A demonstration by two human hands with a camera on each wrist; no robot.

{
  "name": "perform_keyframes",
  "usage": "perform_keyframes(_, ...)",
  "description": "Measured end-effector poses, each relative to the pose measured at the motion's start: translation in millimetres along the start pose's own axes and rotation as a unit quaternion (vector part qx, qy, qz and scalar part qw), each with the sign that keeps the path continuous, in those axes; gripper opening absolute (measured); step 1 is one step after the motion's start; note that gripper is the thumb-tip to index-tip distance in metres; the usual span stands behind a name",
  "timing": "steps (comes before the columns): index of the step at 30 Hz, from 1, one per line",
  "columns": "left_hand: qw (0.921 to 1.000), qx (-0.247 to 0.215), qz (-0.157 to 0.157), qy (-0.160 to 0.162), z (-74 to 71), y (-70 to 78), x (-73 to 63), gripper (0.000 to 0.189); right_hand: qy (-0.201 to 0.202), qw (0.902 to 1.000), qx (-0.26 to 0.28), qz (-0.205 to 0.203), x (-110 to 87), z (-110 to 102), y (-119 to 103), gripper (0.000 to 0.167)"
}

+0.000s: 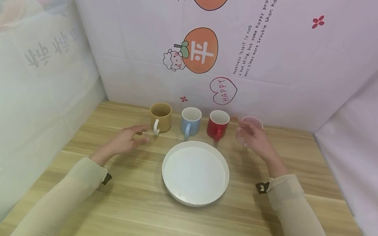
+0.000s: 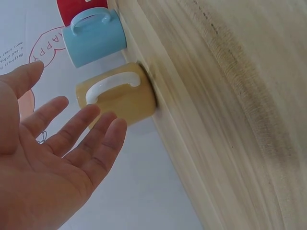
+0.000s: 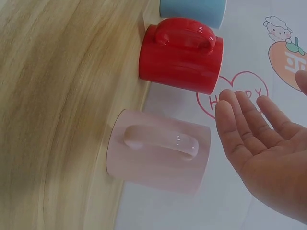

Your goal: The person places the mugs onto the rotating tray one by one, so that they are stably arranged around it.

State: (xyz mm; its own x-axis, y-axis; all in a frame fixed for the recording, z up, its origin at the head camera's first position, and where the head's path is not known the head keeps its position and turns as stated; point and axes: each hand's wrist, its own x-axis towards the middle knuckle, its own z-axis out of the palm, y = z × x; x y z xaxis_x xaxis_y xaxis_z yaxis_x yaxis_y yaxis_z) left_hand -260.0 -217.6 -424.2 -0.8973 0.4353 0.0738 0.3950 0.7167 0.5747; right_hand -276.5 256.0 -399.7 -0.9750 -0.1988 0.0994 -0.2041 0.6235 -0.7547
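Toward the back of the table stand a yellow mug (image 1: pixel 164 121) with a white handle, a light blue mug (image 1: pixel 193 123), a red mug (image 1: pixel 215 126) and a pink mug (image 3: pixel 158 165), all upright in a row. My left hand (image 1: pixel 127 140) hovers just left of the yellow mug, palm and spread fingers showing in the left wrist view. Over at the right, my right hand (image 1: pixel 255 140) is raised by the pink mug and partly hides it in the head view. Its fingers are extended, holding nothing. In front of the mugs lies a round white tray (image 1: pixel 192 203).
The wooden table (image 1: pixel 123 218) meets a printed white cloth backdrop (image 1: pixel 138 78) right behind the mugs. More white cloth hangs along the left side (image 1: pixel 9 114) and the right side (image 1: pixel 364 125).
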Motion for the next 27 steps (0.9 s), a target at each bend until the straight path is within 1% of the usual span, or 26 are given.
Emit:
perform_keyframes(5,1.0,-0.006,0.006,-0.002,3.0,0.4,-0.7,0.055,-0.007,0.9999,0.009,0.003,-0.3,1.4,-1.6,0.055)
perform_keyframes(11,0.9999,-0.002,0.001,-0.01,7.5,1.0,-2.3,0.053,-0.015,0.9997,0.013,0.014,-0.6,2.3,-1.1,0.054)
perform_keyframes(17,0.9996,-0.021,-0.004,-0.018,8.7,4.2,-3.6,0.054,-0.009,0.9997,0.023,0.004,-1.0,3.7,-1.8,0.052)
perform_keyframes(20,0.9994,-0.026,-0.001,-0.022,9.3,4.9,-3.6,0.055,-0.008,0.9994,0.034,0.0,-0.6,4.3,-2.4,0.051)
perform_keyframes(27,0.9987,-0.043,-0.001,-0.028,12.8,4.6,-3.3,0.054,-0.007,0.9983,0.057,0.006,0.6,5.1,-1.0,0.05)
